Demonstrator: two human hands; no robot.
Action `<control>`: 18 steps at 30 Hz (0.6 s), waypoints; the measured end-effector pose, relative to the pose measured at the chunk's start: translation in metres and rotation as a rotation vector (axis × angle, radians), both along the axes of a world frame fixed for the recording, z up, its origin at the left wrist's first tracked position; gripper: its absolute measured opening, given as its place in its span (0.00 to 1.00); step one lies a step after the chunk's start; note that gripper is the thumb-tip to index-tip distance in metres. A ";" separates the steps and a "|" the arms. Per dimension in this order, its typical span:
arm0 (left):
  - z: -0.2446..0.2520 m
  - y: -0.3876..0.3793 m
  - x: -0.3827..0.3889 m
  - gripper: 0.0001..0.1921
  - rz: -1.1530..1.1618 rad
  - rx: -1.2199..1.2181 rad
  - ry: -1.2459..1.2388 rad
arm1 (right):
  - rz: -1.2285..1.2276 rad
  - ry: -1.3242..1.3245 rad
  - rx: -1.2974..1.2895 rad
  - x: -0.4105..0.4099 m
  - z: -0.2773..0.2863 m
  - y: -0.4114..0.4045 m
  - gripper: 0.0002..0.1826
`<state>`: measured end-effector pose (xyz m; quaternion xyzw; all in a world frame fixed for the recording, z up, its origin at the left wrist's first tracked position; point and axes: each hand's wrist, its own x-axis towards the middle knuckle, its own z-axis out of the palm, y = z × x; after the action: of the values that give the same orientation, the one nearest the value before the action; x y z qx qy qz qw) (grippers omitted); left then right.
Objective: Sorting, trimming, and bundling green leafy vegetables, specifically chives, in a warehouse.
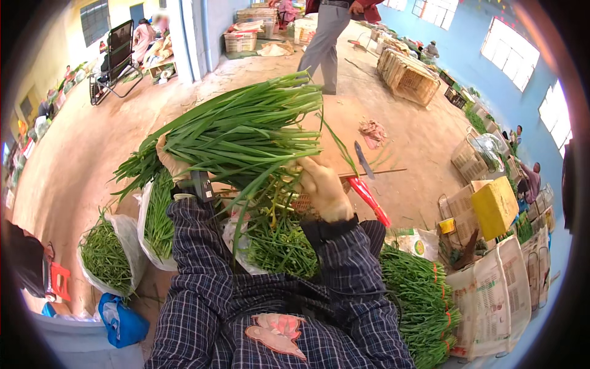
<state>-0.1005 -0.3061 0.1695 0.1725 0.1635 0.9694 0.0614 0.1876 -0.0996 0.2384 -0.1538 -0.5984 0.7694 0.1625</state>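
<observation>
A large bundle of long green leaves, like garlic chives (pixel 239 124), is held up with its pale stem ends to the right. My left hand (pixel 171 159) is wrapped around the leafy end. Under the stem ends, my right hand (pixel 325 189) has its fingers curled on some loose, partly yellowed stalks (pixel 281 191); its fingertips are partly hidden. Beyond it, a knife (pixel 364 160) lies on a wooden board (pixel 339 115) near a crumpled pink heap (pixel 372 133). Red plastic strips (pixel 368 198) hang at the board's near edge. Loose greens (pixel 281 244) lie below my hands.
White sacks of greens (pixel 108 258) stand at left, above a blue plastic bag (pixel 120 320). Tied green bundles (pixel 415 295) are stacked at right beside plastic crates (pixel 488 295) and a yellow box (pixel 495 207). A person in grey trousers (pixel 325 37) stands beyond the board.
</observation>
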 end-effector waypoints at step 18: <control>-0.013 -0.011 -0.001 0.23 -0.086 0.019 -0.034 | 0.118 0.035 -0.279 -0.006 -0.057 -0.003 0.14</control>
<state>-0.1020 -0.3172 0.1561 0.1636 0.1458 0.9701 0.1042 0.1816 -0.1023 0.1818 -0.1258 -0.4909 0.8558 0.1043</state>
